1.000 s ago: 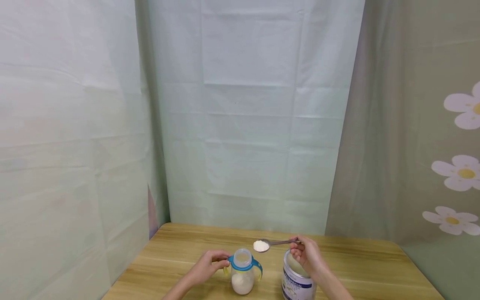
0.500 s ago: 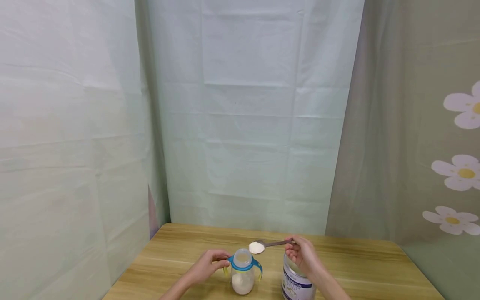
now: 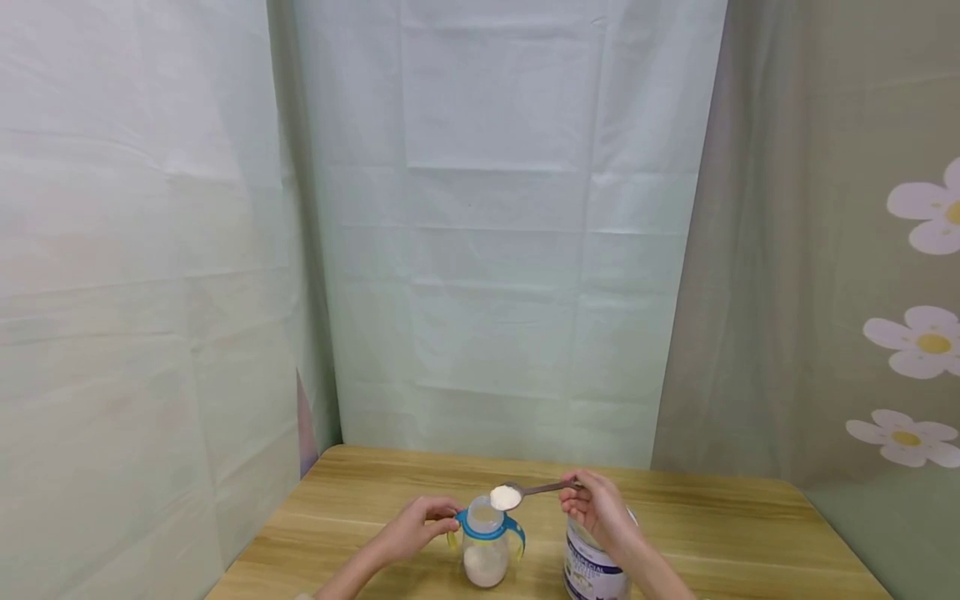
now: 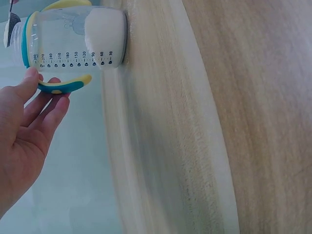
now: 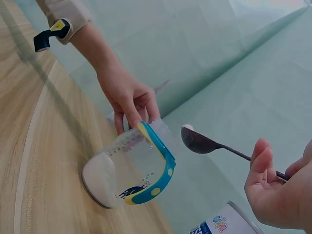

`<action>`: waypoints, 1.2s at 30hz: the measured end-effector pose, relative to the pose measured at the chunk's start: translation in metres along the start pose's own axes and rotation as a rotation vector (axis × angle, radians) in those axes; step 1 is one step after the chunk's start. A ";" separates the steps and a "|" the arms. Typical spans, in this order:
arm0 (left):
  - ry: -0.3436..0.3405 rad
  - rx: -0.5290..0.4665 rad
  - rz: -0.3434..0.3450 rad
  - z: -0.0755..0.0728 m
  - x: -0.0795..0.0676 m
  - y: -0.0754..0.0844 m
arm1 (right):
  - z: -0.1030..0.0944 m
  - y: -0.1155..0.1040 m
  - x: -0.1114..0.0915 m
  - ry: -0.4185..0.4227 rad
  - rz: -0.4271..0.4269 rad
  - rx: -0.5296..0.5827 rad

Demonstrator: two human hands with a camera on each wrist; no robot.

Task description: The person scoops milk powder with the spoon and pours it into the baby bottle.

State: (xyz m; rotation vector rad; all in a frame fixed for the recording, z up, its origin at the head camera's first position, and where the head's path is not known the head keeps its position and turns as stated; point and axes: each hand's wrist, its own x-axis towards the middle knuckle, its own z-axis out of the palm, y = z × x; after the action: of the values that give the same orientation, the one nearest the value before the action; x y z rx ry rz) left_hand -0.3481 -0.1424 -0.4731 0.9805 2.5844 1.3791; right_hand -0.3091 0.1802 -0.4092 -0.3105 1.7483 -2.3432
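A clear baby bottle (image 3: 485, 554) with a blue and yellow two-handled collar stands upright, uncapped, white powder in its lower part. My left hand (image 3: 417, 527) pinches one bottle handle (image 4: 66, 86) between thumb and fingers, as the left wrist view shows. In my right hand (image 3: 600, 507) is a dark metal spoon (image 5: 201, 142), gripped by its handle. Its bowl carries a heap of white powder (image 3: 506, 497) right at the bottle's mouth, overlapping the rim in the head view. Below my right hand stands an open milk powder tin (image 3: 588, 571), its opening partly hidden by the hand.
The wooden table (image 3: 375, 483) has a rounded back left corner. Pale cloth curtains (image 3: 495, 292) hang behind it and on both sides, with white flowers (image 3: 926, 342) printed on the right one.
My right hand has moved left, bringing the loaded spoon from between tin and bottle to the bottle's mouth. The left hand and the bottle have stayed in place.
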 end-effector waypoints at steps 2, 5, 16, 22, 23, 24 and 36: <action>0.000 0.013 0.006 0.000 0.000 0.001 | 0.002 0.000 0.000 0.005 0.001 0.005; -0.001 0.023 0.010 0.000 0.000 0.002 | 0.005 0.000 0.000 0.009 -0.001 -0.006; -0.001 0.020 0.007 0.001 0.000 0.001 | 0.015 0.002 0.003 0.036 -0.030 -0.100; -0.001 0.019 0.011 0.001 0.000 0.001 | 0.018 0.004 0.005 0.014 -0.048 -0.119; -0.002 0.016 0.012 0.001 0.000 0.001 | 0.019 0.004 0.005 0.011 -0.051 -0.121; -0.003 0.011 0.012 0.001 0.000 0.002 | 0.020 0.004 0.005 0.007 -0.054 -0.124; 0.001 0.011 0.010 0.001 -0.001 0.002 | 0.029 0.007 0.003 -0.049 -0.137 -0.240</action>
State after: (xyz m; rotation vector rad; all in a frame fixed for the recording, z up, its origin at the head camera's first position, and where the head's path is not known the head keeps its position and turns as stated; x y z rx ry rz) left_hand -0.3465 -0.1412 -0.4728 0.9965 2.5937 1.3700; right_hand -0.3032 0.1503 -0.4081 -0.5365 2.0462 -2.1925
